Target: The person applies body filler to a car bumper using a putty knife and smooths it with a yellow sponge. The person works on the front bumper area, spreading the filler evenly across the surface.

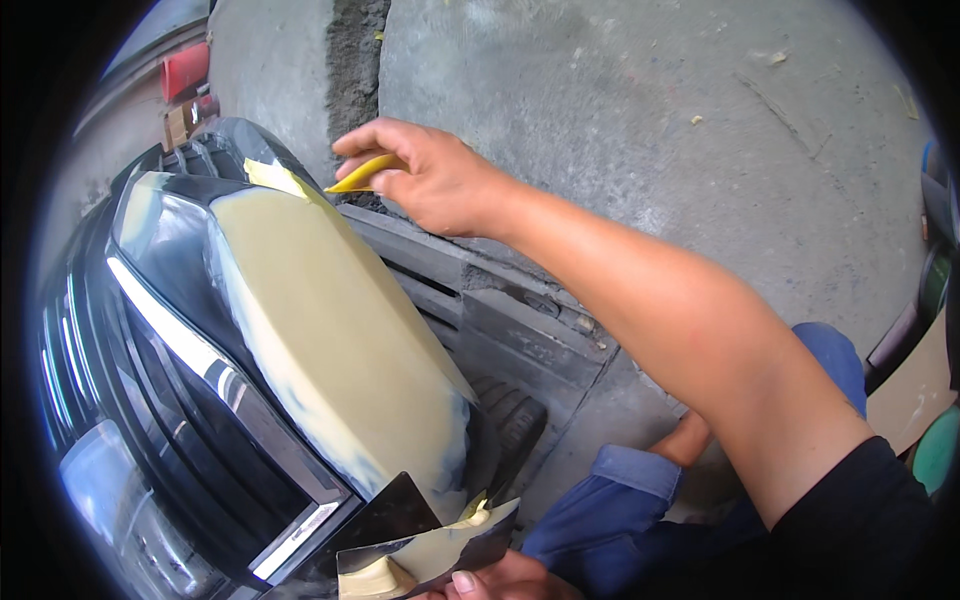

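My right hand (430,178) grips a yellow flexible spreader (355,176) above the far end of a dark bumper (195,410), near a strip of yellow tape (272,178). Pale beige filler (315,320) covers a long side section of the bumper, with bluish-white feathered edges. At the lower edge my left hand (505,582) holds a dark mixing board (430,560) bearing dabs of creamy filler (375,577). Behind the board's far corner is a small yellow piece, partly hidden.
The bumper lies over a grey slatted pallet (530,330) on cracked concrete (660,120). A red object (185,70) and cardboard (178,125) sit at the top left. My jeans-clad leg (600,510) is below; assorted objects (935,420) line the right edge.
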The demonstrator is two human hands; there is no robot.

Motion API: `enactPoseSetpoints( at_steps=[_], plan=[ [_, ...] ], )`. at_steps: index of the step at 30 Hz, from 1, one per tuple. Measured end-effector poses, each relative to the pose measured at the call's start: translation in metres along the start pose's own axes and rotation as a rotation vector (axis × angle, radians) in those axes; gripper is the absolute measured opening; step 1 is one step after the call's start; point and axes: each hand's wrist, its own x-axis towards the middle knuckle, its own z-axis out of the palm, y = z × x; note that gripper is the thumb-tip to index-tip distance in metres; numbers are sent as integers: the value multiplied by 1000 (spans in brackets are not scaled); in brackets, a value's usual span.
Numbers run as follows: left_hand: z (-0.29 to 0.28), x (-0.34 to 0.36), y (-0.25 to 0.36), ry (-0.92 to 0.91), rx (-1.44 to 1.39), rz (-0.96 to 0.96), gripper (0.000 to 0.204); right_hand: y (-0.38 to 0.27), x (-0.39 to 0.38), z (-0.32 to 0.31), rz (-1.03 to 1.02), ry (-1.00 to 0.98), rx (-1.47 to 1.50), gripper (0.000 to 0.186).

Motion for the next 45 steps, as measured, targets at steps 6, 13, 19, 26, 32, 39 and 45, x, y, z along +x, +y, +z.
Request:
enactPoseSetpoints(
  at_steps=[6,13,19,26,32,39,45],
  plan=[
    [2,3,-5,75,82,9,68,-2,-32,14,-2,-115,97,47],
    [10,5,-6,116,141,-4,68,1,-128,19,124,-178,151,51],
    [-13,0,-1,-117,1164,380,33,2,-189,27,252,-192,212,52],
    [-22,-3,-5,15,27,115,59,1,-221,17,526,-242,345,50],
    [-25,-5,-1,-31,-107,-5,60,-49,-176,-12,530,-44,672,44],
    [-11,3,9,-3,-86,-169,64,-125,-206,0,155,-289,730,40],
    [-11,6,4,12,-44,-136,63,-90,-209,-28,104,-446,130,43]
  ],
)
